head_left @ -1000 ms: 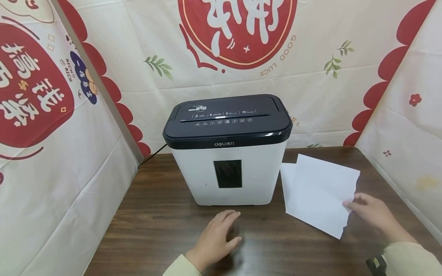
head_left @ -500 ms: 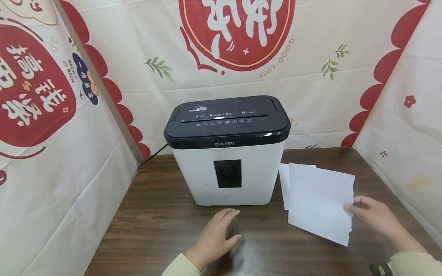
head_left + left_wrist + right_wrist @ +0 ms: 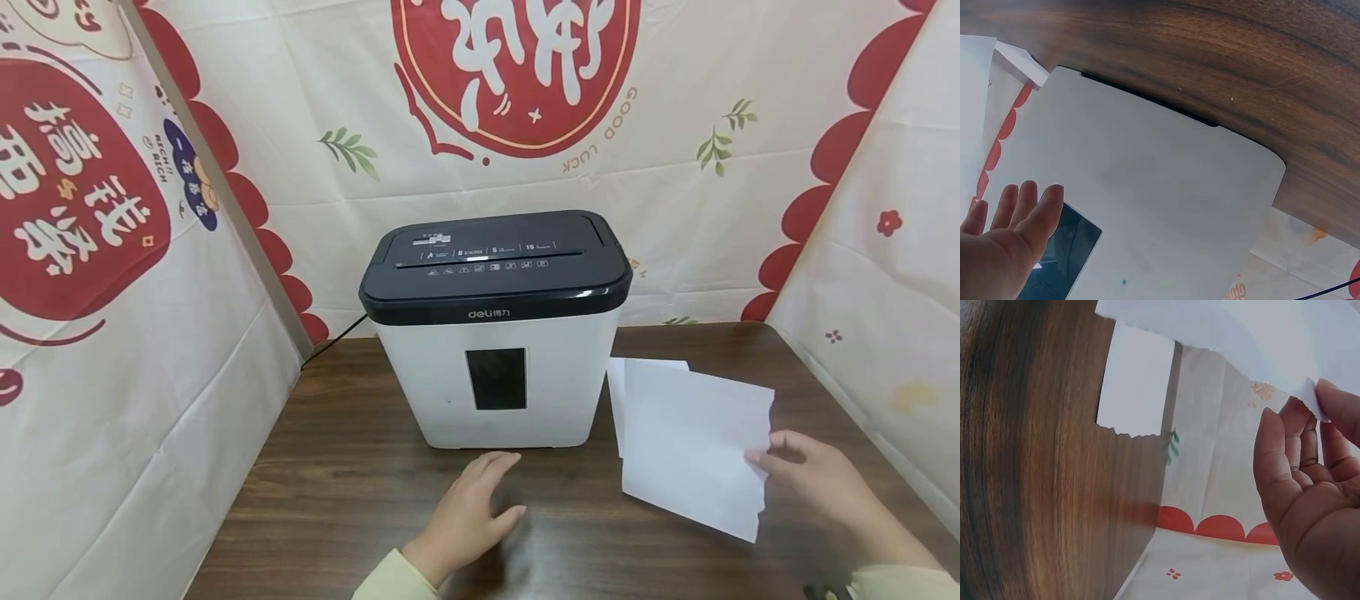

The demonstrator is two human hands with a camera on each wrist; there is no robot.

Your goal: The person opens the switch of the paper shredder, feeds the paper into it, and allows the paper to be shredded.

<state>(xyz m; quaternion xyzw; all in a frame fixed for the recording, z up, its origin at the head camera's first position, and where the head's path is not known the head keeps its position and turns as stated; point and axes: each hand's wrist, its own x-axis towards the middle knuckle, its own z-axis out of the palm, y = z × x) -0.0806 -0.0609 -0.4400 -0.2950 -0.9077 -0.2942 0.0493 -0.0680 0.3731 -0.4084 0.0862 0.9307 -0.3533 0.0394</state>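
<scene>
Paper sheet, white and torn along one side, sits right of the shredder and hides most of a second sheet, which shows in the head view only as a strip at the left and top. The right wrist view crops the upper sheet at top and right, and the row of small icons on the shredder's lid is too fine to read. The right hand pinches the torn edge between thumb and forefinger, its other fingers loosely bent, so that edge is raised and faces the hand, while a straight edge faces the shredder. Foreshortening leaves the sheet's long axis uncertain. The left hand holds nothing, its thumb well apart from relaxed, gently bent fingers, in front of the shredder; whether it touches the wood-grained table cannot be told. Thin and smooth, the paper has a ragged, notched tear. Glossy black trim rings the lid, long and rounded at its corners, above a white body narrowing downward with a dark rectangular window. Creased printed cloth hangs behind, its red circle cropped at the top.
</scene>
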